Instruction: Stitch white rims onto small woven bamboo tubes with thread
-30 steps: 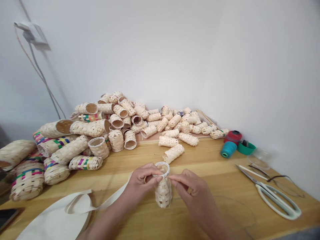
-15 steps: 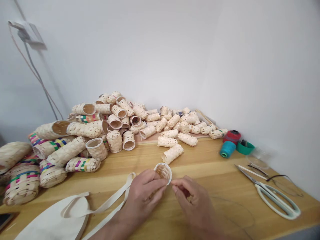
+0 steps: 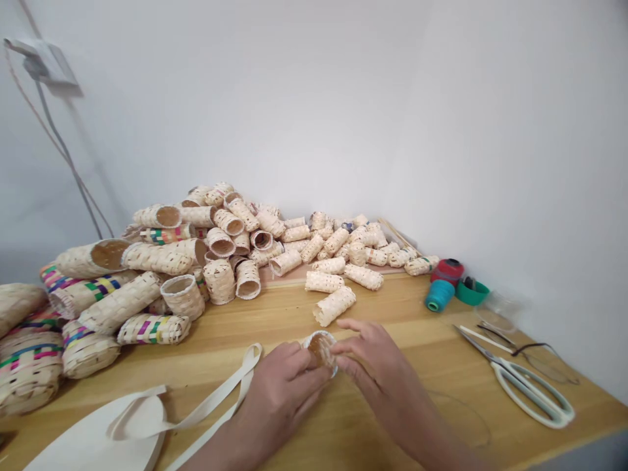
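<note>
A small woven basket (image 3: 322,348) with a pale rim sits at the front middle, its opening facing up toward me. My left hand (image 3: 289,386) is wrapped round its left and near side, fingers closed on it. At the right rim is my right hand (image 3: 366,360), its index finger raised and the other fingertips close to the edge; whether it pinches anything there is too small to tell. A thin dark thread (image 3: 466,400) curves over the table to the right of my right hand.
Woven baskets (image 3: 220,281) are heaped along the back and left. A roll of white tape (image 3: 98,438) lies front left. Right are scissors (image 3: 520,386), a blue thread spool (image 3: 440,296), a red spool (image 3: 449,269), a green bowl (image 3: 471,293) and glasses (image 3: 544,347).
My right hand has moved up over the basket's right rim, with its index finger now lifted. My left hand still grips the basket. The whole view has shifted slightly.
</note>
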`<state>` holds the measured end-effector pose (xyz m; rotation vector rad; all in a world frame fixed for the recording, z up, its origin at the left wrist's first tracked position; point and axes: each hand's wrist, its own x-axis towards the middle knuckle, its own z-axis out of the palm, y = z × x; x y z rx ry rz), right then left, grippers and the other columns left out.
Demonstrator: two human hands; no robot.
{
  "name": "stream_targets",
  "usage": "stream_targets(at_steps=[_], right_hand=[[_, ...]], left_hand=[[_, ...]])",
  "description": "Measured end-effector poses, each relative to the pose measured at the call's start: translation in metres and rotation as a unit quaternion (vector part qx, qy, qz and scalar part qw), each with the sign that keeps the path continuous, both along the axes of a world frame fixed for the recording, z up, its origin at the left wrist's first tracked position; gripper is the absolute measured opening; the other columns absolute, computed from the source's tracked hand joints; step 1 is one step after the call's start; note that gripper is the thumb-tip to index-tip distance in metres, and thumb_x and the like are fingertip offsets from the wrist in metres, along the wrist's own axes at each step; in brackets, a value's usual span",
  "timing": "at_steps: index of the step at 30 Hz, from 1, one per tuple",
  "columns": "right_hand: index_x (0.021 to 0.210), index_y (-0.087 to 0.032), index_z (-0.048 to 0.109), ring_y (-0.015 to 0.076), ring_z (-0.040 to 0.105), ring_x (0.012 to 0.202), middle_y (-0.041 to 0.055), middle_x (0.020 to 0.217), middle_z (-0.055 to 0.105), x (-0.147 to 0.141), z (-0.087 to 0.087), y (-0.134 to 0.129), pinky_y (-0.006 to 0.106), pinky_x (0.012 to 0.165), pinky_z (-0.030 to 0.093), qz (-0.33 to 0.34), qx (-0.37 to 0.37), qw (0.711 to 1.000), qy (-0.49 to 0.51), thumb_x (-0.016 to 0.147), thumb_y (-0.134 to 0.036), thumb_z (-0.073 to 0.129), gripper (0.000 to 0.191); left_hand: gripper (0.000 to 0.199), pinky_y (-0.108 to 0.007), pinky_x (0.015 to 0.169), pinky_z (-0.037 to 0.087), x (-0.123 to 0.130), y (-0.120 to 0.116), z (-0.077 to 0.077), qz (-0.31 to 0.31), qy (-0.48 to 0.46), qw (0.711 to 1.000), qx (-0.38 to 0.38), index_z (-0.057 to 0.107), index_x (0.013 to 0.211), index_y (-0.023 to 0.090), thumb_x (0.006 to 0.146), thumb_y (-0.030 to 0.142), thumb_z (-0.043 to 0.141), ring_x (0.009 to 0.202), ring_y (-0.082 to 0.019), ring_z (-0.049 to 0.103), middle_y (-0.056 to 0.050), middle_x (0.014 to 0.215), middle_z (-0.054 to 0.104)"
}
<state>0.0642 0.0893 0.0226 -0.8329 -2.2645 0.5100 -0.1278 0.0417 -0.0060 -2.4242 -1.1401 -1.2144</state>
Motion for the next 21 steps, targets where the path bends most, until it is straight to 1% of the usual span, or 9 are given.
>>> stream_targets(at_steps=[4, 6, 8, 11, 14, 16, 17, 19, 21], right_hand=[[0.082, -0.02, 0.067, 0.0258, 0.046, 0.121, 0.0083, 0.116, 0.061, -0.007, 0.014, 0.004, 0.043, 0.101, 0.037, 0.017, -0.03, 0.996, -0.087, 0.092, -0.017, 0.053, 0.017], [0.077, -0.02, 0.064, 0.0245, 0.048, 0.117, 0.0063, 0.112, 0.061, -0.01, 0.015, 0.004, 0.041, 0.099, 0.038, 0.025, -0.047, 0.994, -0.097, 0.09, -0.014, 0.055, 0.017], [0.074, -0.02, 0.061, 0.0229, 0.052, 0.109, 0.0053, 0.104, 0.061, -0.012, 0.013, 0.003, 0.039, 0.095, 0.041, 0.038, -0.049, 0.994, -0.094, 0.089, -0.012, 0.054, 0.018], [0.071, -0.02, 0.055, 0.0225, 0.053, 0.098, 0.0065, 0.097, 0.058, -0.018, 0.012, 0.003, 0.038, 0.087, 0.043, 0.03, -0.046, 0.998, -0.04, 0.091, -0.015, 0.046, 0.022], [0.071, -0.02, 0.051, 0.0216, 0.053, 0.094, 0.0062, 0.097, 0.056, -0.023, 0.016, 0.009, 0.036, 0.084, 0.042, 0.0, -0.079, 0.992, 0.094, 0.093, -0.027, 0.041, 0.025], [0.074, -0.021, 0.052, 0.0203, 0.054, 0.091, 0.0042, 0.093, 0.058, -0.025, 0.023, 0.015, 0.034, 0.084, 0.042, -0.008, -0.149, 0.972, 0.184, 0.093, -0.039, 0.043, 0.027], [0.076, -0.021, 0.053, 0.0196, 0.055, 0.088, 0.003, 0.087, 0.059, -0.024, 0.028, 0.017, 0.033, 0.084, 0.043, 0.004, -0.2, 0.955, 0.219, 0.093, -0.044, 0.044, 0.03], [0.078, -0.021, 0.052, 0.0166, 0.056, 0.072, -0.001, 0.071, 0.057, -0.021, 0.041, 0.018, 0.033, 0.078, 0.047, 0.053, -0.304, 0.911, 0.273, 0.092, -0.051, 0.047, 0.033], [0.077, -0.022, 0.048, 0.0113, 0.047, 0.051, -0.0066, 0.058, 0.048, -0.014, 0.054, 0.014, 0.031, 0.066, 0.05, 0.096, -0.365, 0.874, 0.306, 0.09, -0.053, 0.052, 0.033]], left_hand=[[0.015, -0.027, 0.057, 0.033, 0.001, -0.002, 0.001, -0.003, 0.02, 1.0, -0.011, 0.066, 0.096, 0.019, 0.089, 0.011, 0.055, 0.064, -0.015, 0.048, -0.001, 0.074, 0.062], [0.014, -0.028, 0.058, 0.033, 0.001, -0.002, 0.0, -0.004, 0.028, 1.0, -0.013, 0.066, 0.095, 0.019, 0.089, 0.012, 0.055, 0.064, -0.015, 0.049, -0.001, 0.074, 0.061], [0.015, -0.028, 0.058, 0.034, 0.001, -0.002, -0.002, -0.004, 0.036, 0.999, -0.016, 0.066, 0.095, 0.019, 0.089, 0.011, 0.054, 0.065, -0.015, 0.049, -0.001, 0.074, 0.062], [0.017, -0.028, 0.057, 0.034, 0.0, 0.0, -0.004, -0.013, 0.032, 0.999, -0.005, 0.067, 0.095, 0.019, 0.089, 0.01, 0.053, 0.065, -0.015, 0.049, -0.002, 0.076, 0.063], [0.018, -0.029, 0.056, 0.033, -0.001, 0.0, -0.004, -0.028, 0.035, 0.999, -0.006, 0.066, 0.098, 0.019, 0.09, 0.012, 0.051, 0.064, -0.016, 0.049, -0.002, 0.077, 0.063], [0.02, -0.029, 0.056, 0.033, -0.003, 0.001, -0.003, -0.033, 0.035, 0.999, -0.017, 0.065, 0.1, 0.02, 0.09, 0.012, 0.05, 0.064, -0.016, 0.05, -0.003, 0.077, 0.063], [0.02, -0.029, 0.056, 0.034, -0.005, 0.001, -0.002, -0.033, 0.028, 0.999, -0.021, 0.065, 0.101, 0.02, 0.091, 0.012, 0.05, 0.064, -0.016, 0.051, -0.003, 0.077, 0.063], [0.019, -0.028, 0.056, 0.034, -0.008, 0.002, 0.0, -0.023, 0.008, 0.999, -0.023, 0.066, 0.097, 0.02, 0.091, 0.013, 0.05, 0.063, -0.015, 0.051, -0.002, 0.074, 0.062], [0.019, -0.027, 0.055, 0.034, -0.011, 0.004, 0.0, -0.013, -0.01, 1.0, -0.021, 0.068, 0.091, 0.019, 0.091, 0.015, 0.049, 0.062, -0.015, 0.051, -0.003, 0.07, 0.06]])
